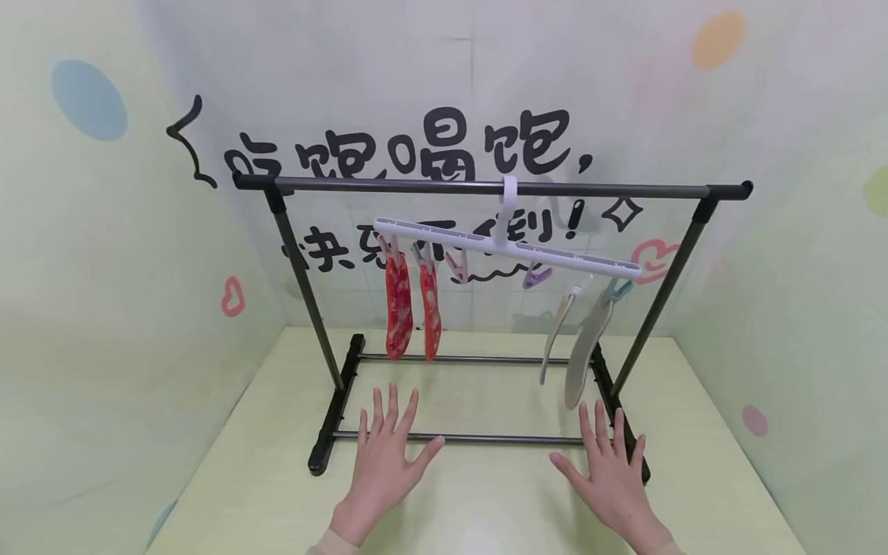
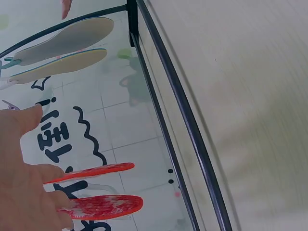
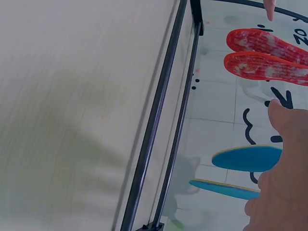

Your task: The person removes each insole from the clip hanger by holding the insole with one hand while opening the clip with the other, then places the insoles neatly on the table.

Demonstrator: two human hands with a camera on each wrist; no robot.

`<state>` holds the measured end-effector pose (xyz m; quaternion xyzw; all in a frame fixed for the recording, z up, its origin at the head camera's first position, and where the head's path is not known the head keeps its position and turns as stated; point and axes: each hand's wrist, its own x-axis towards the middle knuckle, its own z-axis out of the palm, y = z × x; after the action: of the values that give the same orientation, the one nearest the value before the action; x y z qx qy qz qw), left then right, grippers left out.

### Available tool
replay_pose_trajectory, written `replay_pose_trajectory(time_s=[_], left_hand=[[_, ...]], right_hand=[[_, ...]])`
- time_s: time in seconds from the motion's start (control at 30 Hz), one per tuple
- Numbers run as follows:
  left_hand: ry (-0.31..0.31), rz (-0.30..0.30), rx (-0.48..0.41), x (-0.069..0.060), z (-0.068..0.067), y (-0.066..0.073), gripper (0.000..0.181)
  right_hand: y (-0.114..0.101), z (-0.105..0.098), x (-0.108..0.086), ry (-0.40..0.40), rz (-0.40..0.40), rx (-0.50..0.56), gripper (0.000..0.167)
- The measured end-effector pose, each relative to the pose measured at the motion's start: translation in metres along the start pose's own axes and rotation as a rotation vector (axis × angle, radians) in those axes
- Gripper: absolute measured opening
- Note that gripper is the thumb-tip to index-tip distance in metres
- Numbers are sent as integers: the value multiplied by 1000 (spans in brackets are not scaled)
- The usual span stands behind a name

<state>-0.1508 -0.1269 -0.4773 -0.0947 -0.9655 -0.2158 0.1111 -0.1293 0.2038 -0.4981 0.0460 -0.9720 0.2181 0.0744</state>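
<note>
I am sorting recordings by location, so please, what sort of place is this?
Probably a small indoor staging booth: a pale table bears a black rack, and patterned coverings stand behind it and on both sides.

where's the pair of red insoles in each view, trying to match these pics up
Head: left of centre, the red insoles hang below the left end of the lilac hanger.
Left wrist: lower left, their upper ends hidden by the left hand.
Right wrist: upper right, cut off by the picture's right edge.
Shared landmark: the rack's front lower bar, level in the head view, steeply slanted in both wrist views.
</note>
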Motion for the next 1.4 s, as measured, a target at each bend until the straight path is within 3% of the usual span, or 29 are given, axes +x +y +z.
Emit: replay_pose_trajectory(time_s=[0.33,0.53,0.73,1.07,1.4], left_hand=[[58,13,-42,10,-2,7,70],[146,56,-94,17,-4,15,58],[209,81,-141,22,-5,21,53],[225,126,-148,31,-1,31,52],[253,188,-170,40,3,46,50]], right_hand=[[4,-2,6,78,-6,53,86],[6,-5,12,211,11,72,78],[7,-5,16,343,-20,75,70],[5,-5,25,446,-60,95,62],[10,-5,33,514,-37,91,59]])
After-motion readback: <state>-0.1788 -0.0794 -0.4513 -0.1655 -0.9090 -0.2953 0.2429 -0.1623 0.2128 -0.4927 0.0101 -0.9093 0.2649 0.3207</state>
